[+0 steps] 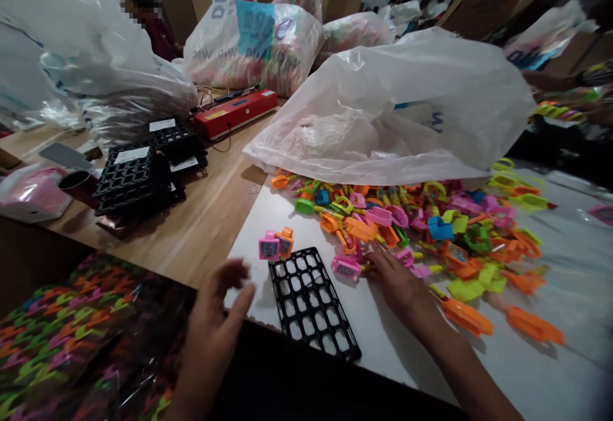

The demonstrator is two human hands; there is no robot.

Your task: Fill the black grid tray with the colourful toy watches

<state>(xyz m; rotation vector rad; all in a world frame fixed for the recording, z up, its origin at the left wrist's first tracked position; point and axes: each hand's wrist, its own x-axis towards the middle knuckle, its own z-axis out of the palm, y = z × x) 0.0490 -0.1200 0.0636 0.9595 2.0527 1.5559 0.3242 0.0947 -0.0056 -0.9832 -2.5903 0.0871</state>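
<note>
And here's the right hand (395,280) at the near edge of the heap of toy watches (364,229), fingers bent down among the pieces; whether they grip one, I cannot tell. A pink toy watch (346,267) lies just left of those fingertips. Over on the other side, the left hand (215,325) hangs half open, thumb apart from curled fingers, slightly blurred, nothing showing in it. Between the two hands lies the black tray (338,303), flat, its openings showing no watch. Just ahead and to the right of the left fingers, a pink watch (269,248) and an orange watch (286,242) sit together by the tray's far corner. It looks like the picking-out step, with the right hand doing the work; the move calls for fingertips closing on one piece without dragging its neighbours, and the left hand clear of the tray.
</note>
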